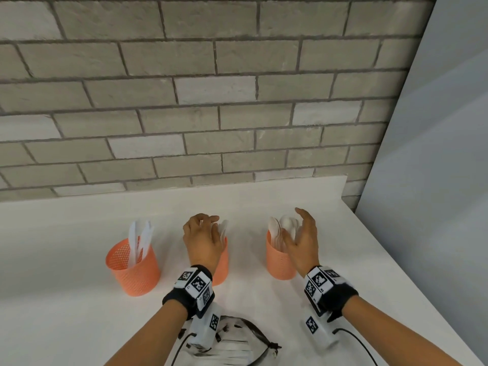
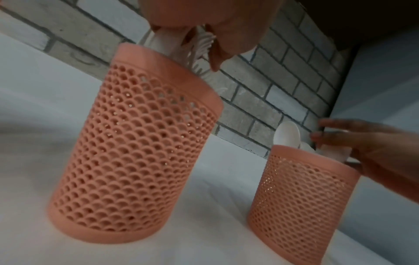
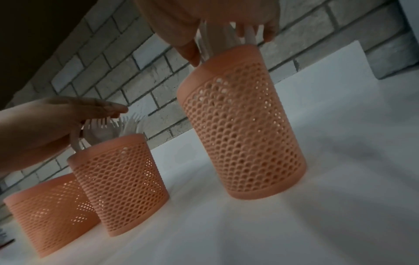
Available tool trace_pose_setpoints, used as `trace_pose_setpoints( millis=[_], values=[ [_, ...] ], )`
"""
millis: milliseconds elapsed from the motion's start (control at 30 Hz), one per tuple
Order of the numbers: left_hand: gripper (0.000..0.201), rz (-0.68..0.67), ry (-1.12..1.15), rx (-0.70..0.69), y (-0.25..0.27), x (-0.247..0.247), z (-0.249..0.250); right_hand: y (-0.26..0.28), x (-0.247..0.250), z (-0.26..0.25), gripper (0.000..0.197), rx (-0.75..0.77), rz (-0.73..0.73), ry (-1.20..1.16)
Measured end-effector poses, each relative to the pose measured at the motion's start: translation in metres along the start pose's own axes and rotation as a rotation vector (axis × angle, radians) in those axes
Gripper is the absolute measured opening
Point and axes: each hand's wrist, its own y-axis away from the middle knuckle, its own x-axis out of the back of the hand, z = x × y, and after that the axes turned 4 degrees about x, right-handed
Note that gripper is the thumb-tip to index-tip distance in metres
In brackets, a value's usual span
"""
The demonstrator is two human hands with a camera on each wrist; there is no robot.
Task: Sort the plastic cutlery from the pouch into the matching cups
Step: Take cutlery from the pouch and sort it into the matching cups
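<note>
Head view: three orange mesh cups in a row on a white table (image 1: 264,207) w/ a brick wall (image 1: 184,101) behind. Left cup (image 1: 134,270) holds white knives (image 1: 140,241), upright, leaning a bit. Middle cup (image 1: 221,265) is mostly hidden by the left hand (image 1: 203,239), which hovers over its rim, fingers loosely spread and holding nothing; left wrist view shows forks (image 2: 201,46) standing in that cup just under the fingers. Right cup (image 1: 278,262) is packed w/ spoons (image 1: 284,228); right hand (image 1: 303,241) sits beside and over it, palm facing in, fingers relaxed and apart, not gripping; whether the fingertips touch the spoon tops can't be told. Pouch (image 1: 237,342) lies at the near table edge, between the forearms, partly under the left wrist rig, some white cutlery blurred inside. Both wrists carry black bands w/ marker blocks.
</note>
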Motion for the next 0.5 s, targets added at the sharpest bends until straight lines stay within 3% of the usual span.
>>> trace_pose_setpoints(
  millis=[133,300,500],
  values=[
    [0.044,-0.071,-0.326,-0.027,0.002,-0.005,0.005,-0.009,0.001,0.002,0.066,0.146,-0.133,0.336],
    [0.053,-0.174,-0.432,0.046,0.009,-0.008,0.011,-0.014,0.003,-0.001,0.09,0.154,-0.407,0.689],
    [0.068,-0.409,-0.608,0.134,0.008,0.007,0.021,-0.02,0.008,-0.023,0.061,0.019,-0.558,0.807]
  ],
)
